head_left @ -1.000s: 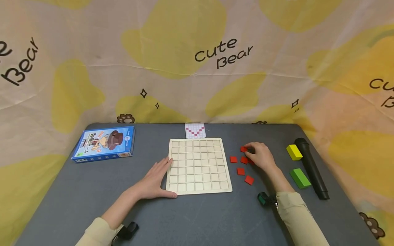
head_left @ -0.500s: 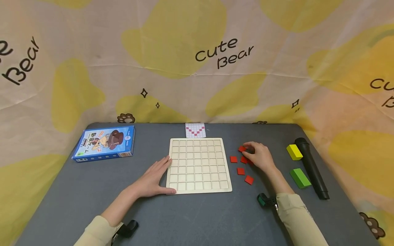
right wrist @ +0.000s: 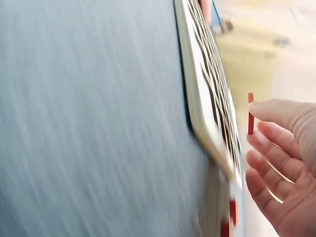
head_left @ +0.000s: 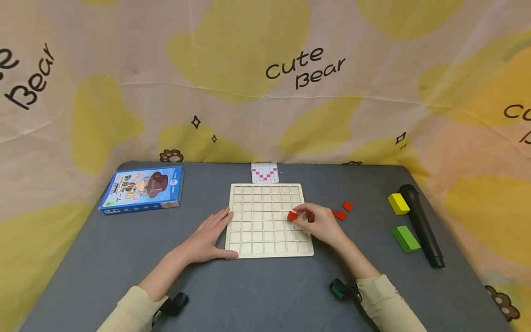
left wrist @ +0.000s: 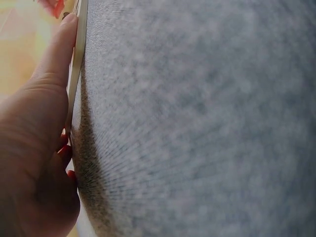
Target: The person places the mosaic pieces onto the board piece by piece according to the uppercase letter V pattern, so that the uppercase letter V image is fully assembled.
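A pale gridded board (head_left: 265, 255) lies mid-table. Along its left side my left hand (head_left: 203, 237) rests with fingers fairly straight, the thumb by the near left corner; the left wrist view shows the thumb (left wrist: 57, 54) against the board's edge. Over the right part of the grid, my right hand (head_left: 323, 223) pinches a red square tile (head_left: 292, 216) between thumb and fingers. In the right wrist view that tile (right wrist: 251, 121) appears edge-on, held above the board. More red tiles (head_left: 347, 206) lie right of the board, some hidden behind the right hand.
A small card (head_left: 264, 173) with a pink V pattern lies beyond the board. At the left sits a blue box (head_left: 143, 190). A yellow block (head_left: 398, 204), a green block (head_left: 406, 239) and a black microphone (head_left: 423, 228) are on the right. A printed cloth hangs behind.
My right hand has moved left from the loose red tiles to over the board, carrying one tile. The left hand stays at the board's left edge.
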A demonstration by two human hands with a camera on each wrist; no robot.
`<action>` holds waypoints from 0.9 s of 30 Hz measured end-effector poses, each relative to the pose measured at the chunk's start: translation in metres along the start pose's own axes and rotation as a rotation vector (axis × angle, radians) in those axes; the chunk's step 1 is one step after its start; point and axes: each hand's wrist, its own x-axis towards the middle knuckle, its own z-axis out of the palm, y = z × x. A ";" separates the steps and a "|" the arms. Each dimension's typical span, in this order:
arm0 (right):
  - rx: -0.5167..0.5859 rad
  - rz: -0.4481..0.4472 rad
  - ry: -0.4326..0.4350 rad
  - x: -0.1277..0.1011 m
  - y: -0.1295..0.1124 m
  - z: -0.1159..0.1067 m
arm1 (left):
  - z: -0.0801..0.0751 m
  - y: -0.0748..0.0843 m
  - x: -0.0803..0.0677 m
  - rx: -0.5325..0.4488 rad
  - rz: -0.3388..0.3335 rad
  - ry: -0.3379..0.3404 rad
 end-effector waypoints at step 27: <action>-0.096 -0.280 -0.137 -0.005 -0.034 0.042 | 0.003 -0.003 0.000 0.016 0.005 0.017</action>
